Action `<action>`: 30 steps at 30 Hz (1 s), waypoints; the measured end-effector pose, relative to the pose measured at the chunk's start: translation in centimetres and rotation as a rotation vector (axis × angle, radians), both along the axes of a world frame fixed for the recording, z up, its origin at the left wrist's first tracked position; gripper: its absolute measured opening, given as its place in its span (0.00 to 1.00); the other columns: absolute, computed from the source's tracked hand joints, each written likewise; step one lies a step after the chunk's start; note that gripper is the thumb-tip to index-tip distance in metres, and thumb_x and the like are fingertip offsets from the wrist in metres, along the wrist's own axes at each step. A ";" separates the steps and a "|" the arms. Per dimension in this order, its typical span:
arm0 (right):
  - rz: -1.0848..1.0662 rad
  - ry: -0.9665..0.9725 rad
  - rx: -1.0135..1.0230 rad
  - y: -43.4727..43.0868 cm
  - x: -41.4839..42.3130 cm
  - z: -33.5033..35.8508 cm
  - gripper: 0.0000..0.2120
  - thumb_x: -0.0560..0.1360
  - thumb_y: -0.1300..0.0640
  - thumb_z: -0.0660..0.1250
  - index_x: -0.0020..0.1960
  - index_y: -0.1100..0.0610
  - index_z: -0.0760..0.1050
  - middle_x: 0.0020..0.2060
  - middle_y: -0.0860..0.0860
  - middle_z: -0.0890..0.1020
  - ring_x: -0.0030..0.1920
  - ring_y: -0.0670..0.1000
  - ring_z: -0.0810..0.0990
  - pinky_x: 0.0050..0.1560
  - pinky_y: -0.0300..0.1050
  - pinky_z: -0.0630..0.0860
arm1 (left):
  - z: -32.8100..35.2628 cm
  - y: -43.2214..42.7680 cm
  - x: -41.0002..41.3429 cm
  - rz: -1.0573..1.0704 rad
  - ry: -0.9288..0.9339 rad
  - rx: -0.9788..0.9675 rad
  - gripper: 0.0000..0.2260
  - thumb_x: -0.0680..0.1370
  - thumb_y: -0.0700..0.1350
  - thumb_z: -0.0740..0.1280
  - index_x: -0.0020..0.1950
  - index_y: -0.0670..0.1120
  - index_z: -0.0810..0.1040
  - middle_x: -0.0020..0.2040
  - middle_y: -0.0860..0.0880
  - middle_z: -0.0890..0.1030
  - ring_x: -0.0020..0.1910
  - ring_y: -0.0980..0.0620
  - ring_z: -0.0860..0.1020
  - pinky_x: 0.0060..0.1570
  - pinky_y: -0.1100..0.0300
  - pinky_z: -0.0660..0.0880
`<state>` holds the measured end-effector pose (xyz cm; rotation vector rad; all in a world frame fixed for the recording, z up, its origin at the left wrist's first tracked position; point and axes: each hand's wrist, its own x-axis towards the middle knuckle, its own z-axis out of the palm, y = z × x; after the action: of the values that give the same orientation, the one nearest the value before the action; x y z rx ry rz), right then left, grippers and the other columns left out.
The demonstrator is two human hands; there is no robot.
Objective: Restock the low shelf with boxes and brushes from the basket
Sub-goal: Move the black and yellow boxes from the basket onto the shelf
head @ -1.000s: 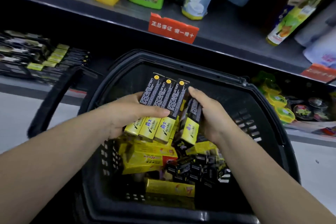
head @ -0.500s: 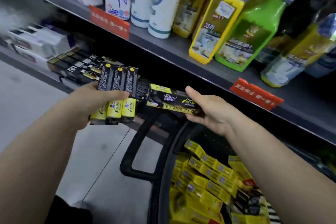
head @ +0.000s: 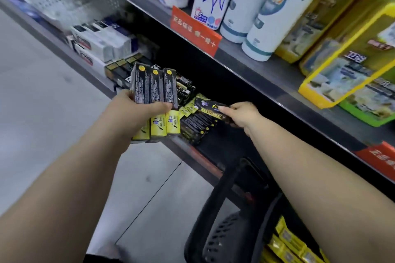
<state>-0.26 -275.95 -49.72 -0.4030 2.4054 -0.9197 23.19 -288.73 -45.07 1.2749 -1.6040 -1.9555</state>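
1. Our black plastic basket (head: 222, 239), full of holes, sits nearest.
2. Our left hand (head: 136, 114) grips three long cardboard boxes (head: 154, 89) side by side, black ends pointing away, yellow ends toward us.
3. Our right hand (head: 242, 114) pinches one box (head: 210, 108) lying sideways over the row of boxes (head: 197, 125) on the low shelf (head: 192, 156).

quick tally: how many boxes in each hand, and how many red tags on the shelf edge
boxes in the left hand: 3
box in the right hand: 1
red tags on the shelf edge: 2
total: 6
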 end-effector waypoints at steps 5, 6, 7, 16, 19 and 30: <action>0.190 0.112 0.173 -3.4 -0.6 -3.3 0.21 0.76 0.50 0.66 0.66 0.57 0.72 0.61 0.56 0.77 0.58 0.55 0.76 0.55 0.43 0.72 | -0.7 -1.0 -1.4 0.048 0.002 0.036 0.27 0.62 0.46 0.79 0.57 0.46 0.74 0.46 0.45 0.84 0.40 0.45 0.84 0.44 0.45 0.80; 0.225 0.090 0.196 -3.7 -0.5 -4.0 0.21 0.77 0.51 0.65 0.67 0.56 0.71 0.63 0.56 0.75 0.59 0.55 0.75 0.54 0.42 0.70 | -0.9 -1.1 -1.6 0.050 -0.008 0.046 0.28 0.62 0.46 0.79 0.59 0.46 0.73 0.47 0.45 0.84 0.40 0.45 0.84 0.44 0.45 0.80; 0.267 0.068 0.226 -3.9 -0.4 -4.8 0.21 0.77 0.52 0.65 0.68 0.56 0.70 0.65 0.56 0.74 0.60 0.54 0.74 0.55 0.42 0.69 | -1.1 -1.1 -1.8 0.050 -0.011 0.057 0.29 0.62 0.46 0.79 0.60 0.45 0.73 0.47 0.45 0.84 0.39 0.45 0.84 0.42 0.45 0.81; 0.484 -0.083 0.372 -3.4 0.0 -6.9 0.37 0.71 0.49 0.72 0.74 0.50 0.58 0.71 0.55 0.65 0.66 0.56 0.69 0.64 0.52 0.69 | -2.3 -0.7 -3.2 0.055 -0.035 0.130 0.27 0.64 0.42 0.78 0.60 0.43 0.71 0.42 0.43 0.83 0.29 0.47 0.83 0.23 0.56 0.77; 0.538 -0.050 0.403 -3.3 0.5 -7.0 0.39 0.71 0.53 0.72 0.75 0.50 0.55 0.73 0.55 0.62 0.70 0.58 0.65 0.66 0.51 0.67 | -2.6 -0.2 -3.6 0.026 -0.057 0.149 0.25 0.65 0.42 0.78 0.58 0.43 0.72 0.39 0.43 0.84 0.29 0.45 0.83 0.24 0.54 0.77; 0.424 -0.654 -0.372 -6.0 4.2 1.0 0.15 0.77 0.50 0.64 0.63 0.46 0.70 0.53 0.50 0.82 0.52 0.52 0.82 0.53 0.49 0.80 | -2.1 0.1 -3.0 -0.176 -0.035 0.312 0.18 0.67 0.43 0.74 0.54 0.41 0.75 0.31 0.43 0.83 0.23 0.47 0.80 0.16 0.64 0.70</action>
<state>3.93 -281.94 -48.72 -0.6065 1.4875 -1.0881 20.22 -288.68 -47.13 1.3223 -1.5146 -2.3796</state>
